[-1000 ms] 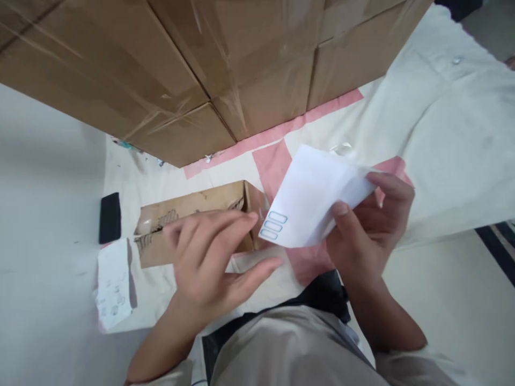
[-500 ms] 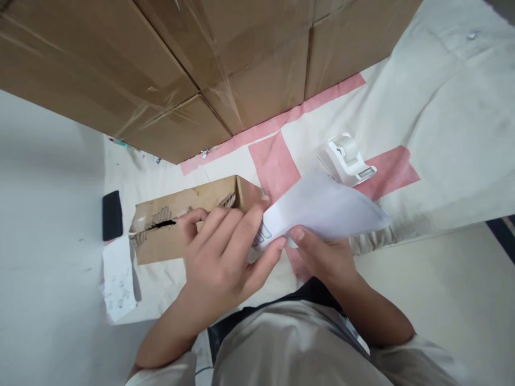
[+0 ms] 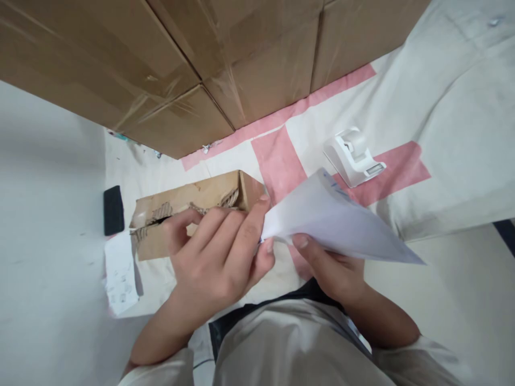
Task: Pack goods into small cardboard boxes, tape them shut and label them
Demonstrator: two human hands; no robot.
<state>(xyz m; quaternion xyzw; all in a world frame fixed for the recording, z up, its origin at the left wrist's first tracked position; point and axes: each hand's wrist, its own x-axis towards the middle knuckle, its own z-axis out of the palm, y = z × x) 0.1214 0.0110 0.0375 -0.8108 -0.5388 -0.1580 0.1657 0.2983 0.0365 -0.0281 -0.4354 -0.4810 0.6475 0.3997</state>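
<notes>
A white sheet of paper [image 3: 322, 214], curled into a cone-like shape with a few blue marks on it, is held between both hands. My left hand [image 3: 221, 252] pinches its narrow end, thumb and index finger closed on it. Lower on the wide part, my right hand [image 3: 333, 265] grips the paper with the thumb on top; its other fingers are mostly hidden beneath. Behind my left hand lies a torn cardboard box [image 3: 193, 195], partly covered by the fingers. Beyond the paper stands a white tape dispenser [image 3: 354, 155].
Large taped cartons [image 3: 257, 69] form a wall at the back. A black phone-like object [image 3: 113, 210] and a printed white paper piece [image 3: 120, 273] lie at the left, near the wall. A pink-and-white cloth [image 3: 281, 161] covers the surface.
The paper's wide end has opened out and swung toward the lower right, its blue edge marks now showing. My left hand has closed further over the narrow end, hiding the blue drawing there.
</notes>
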